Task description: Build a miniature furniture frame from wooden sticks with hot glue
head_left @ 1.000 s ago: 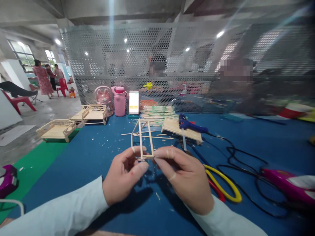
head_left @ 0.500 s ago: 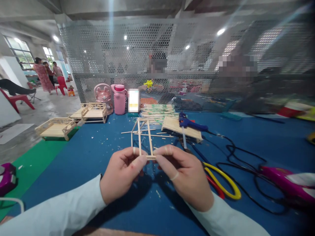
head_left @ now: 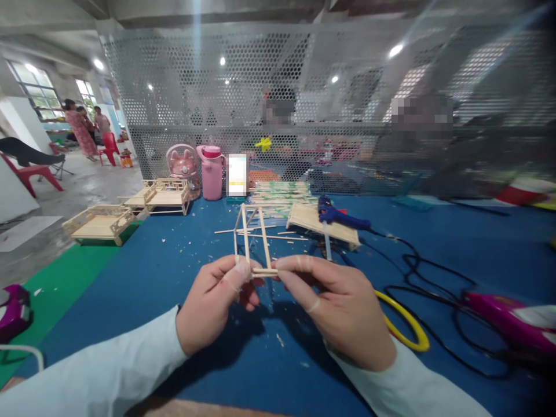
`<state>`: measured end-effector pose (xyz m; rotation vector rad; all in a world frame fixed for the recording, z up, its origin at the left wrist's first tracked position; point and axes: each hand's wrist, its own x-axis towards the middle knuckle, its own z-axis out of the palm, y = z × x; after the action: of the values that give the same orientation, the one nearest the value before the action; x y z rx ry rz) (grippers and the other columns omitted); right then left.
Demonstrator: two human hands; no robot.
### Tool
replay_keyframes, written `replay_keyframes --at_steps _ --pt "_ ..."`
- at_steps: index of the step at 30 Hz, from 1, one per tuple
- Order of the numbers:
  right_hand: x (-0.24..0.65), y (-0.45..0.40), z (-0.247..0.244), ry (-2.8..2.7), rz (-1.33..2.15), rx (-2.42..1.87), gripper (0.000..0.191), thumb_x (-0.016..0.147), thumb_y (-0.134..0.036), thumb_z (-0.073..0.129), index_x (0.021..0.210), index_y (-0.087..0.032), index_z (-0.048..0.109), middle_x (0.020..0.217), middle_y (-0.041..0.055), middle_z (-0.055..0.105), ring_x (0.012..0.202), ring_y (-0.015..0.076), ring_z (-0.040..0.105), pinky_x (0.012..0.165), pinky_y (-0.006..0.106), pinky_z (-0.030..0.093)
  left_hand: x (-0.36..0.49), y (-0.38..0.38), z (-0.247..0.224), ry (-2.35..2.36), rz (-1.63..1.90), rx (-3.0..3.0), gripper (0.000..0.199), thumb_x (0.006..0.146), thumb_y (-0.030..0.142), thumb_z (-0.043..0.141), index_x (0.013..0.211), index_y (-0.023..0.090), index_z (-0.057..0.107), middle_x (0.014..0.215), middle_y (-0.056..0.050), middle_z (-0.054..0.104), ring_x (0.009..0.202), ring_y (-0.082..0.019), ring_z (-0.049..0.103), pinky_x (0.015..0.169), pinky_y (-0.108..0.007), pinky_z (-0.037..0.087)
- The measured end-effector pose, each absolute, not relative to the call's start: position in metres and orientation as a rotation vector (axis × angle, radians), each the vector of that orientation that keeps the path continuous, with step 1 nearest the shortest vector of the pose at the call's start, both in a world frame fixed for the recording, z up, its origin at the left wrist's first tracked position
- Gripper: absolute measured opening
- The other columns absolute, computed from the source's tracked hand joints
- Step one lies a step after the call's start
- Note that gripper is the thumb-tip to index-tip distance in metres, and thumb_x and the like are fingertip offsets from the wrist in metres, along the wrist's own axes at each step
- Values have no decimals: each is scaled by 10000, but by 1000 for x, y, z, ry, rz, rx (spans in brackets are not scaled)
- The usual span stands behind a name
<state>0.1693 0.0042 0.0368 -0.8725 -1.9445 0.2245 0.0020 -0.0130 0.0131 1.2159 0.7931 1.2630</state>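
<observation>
A small frame of thin wooden sticks [head_left: 264, 237] is held up over the blue table. Its near left corner is pinched between the thumb and fingers of my left hand [head_left: 221, 295]. My right hand [head_left: 339, 301] pinches the right end of the short crosspiece at the frame's near edge, with thumb and index finger. Tape or finger covers wrap several fingertips. Behind the frame lie loose sticks [head_left: 282, 191] and a flat wooden piece [head_left: 304, 221], with a blue glue gun [head_left: 343, 217] resting on it.
Small wooden furniture models [head_left: 101, 223] stand at the left. A pink bottle [head_left: 212, 176] and a lit phone [head_left: 237, 175] stand by the mesh screen [head_left: 174, 87]. Yellow-handled pliers [head_left: 412, 330], black cables and a magenta tool [head_left: 499, 310] lie right. People are beyond the screen.
My right hand has shifted slightly right along the crosspiece, exposing more of it. My left hand has moved slightly left and up, with its lower fingers showing more.
</observation>
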Motion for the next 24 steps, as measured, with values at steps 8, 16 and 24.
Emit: replay_keyframes --at_steps 8,16,24 --pt "170 4 41 -2039 188 -786 153 797 -139 574 757 -244 679 695 -32 727 600 112 675 592 188 546 4 -15 21 972 1267 1291 311 735 441 648 704 133 620 559 20 547 496 -88 505 500 -204 422" --pt "170 5 38 -2081 211 -719 157 809 -149 587 820 -247 709 767 -13 741 674 124 690 646 203 555 2 -9 18 886 1227 1050 279 696 396 701 689 129 622 592 13 569 526 -80 523 525 -197 420" --pt "169 7 35 -2030 229 -788 150 806 -173 590 829 -245 719 773 -7 746 681 137 695 661 227 566 2 -8 19 834 1229 981 283 657 380 746 710 118 654 620 1 588 542 -76 534 552 -196 441"
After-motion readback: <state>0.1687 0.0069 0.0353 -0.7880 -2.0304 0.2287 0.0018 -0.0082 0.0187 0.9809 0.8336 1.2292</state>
